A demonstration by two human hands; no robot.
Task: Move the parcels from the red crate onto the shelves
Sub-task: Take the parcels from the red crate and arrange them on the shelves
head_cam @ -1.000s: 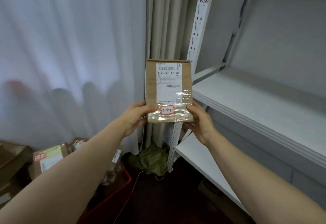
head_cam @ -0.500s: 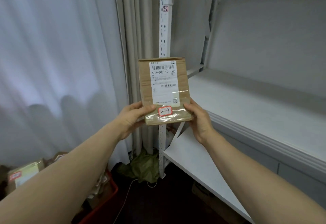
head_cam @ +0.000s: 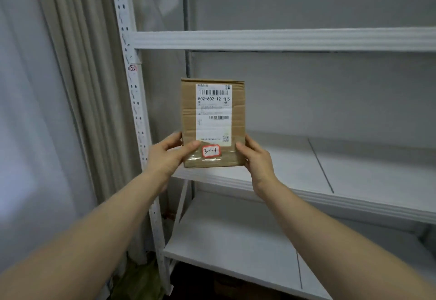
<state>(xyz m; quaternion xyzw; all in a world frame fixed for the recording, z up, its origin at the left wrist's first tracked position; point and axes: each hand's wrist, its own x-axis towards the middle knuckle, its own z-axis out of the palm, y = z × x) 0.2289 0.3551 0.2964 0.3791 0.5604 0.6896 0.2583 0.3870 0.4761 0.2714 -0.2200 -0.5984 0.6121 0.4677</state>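
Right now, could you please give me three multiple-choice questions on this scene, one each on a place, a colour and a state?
1. Where is the parcel? A. Held up in front of the shelves. B. On the floor. C. Inside a crate.
2. What colour borders the small sticker marked 3-1-7? A. Green. B. Red. C. Blue.
3. How is the parcel held? A. By one hand alone. B. By no hand. C. By both hands at its lower sides.
Answers: 1 A, it is upright before the shelves; 2 B, a red outline rings the handwriting; 3 C, the left hand and right hand pinch its lower sides.
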